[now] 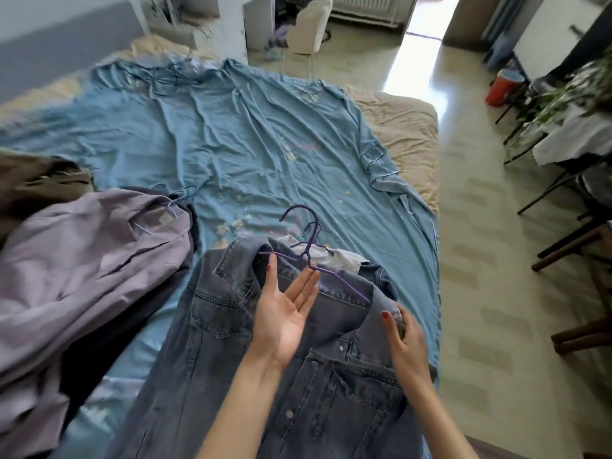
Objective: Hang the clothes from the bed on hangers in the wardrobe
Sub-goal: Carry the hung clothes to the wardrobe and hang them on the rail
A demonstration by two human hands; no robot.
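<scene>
- Far left on the bed point(397, 127): crumpled olive-brown garment point(36, 183), partly out of view.
- Next to it: pale lilac shirt point(82, 253) lying flat, already on a thin blue-purple hanger point(174, 202) at its collar; a dark garment point(109, 339) sits under its right edge.
- Wrinkled light blue floral sheet point(231, 134) covers most of the bed; further thin hangers seem to lie near its far end, too blurred to be sure.
- Centre foreground: faded blue denim jacket with metal snap buttons point(318, 376), front up, collar away from the person, white inner lining showing at the neck.
- Thin purple wire hanger point(311, 256) is at the jacket's neck; hook points up and away, right arm runs under the right shoulder, left arm looks only partly inside.
- Left hand point(284, 313): palm up, fingers point(299, 286) loosely spread, index tip touching the hanger's left arm, holding nothing.
- Right hand point(405, 342): fingers pinching the denim at the right shoulder/collar edge.
- Step in hand, judged: seating the hanger in the jacket.
- To do it well: lift the left collar, slide the left hanger arm fully into the shoulder, keep the right pinch so the denim does not slip off, centre the hook at the neck before lifting.
- Wardrobe is not in view.
</scene>
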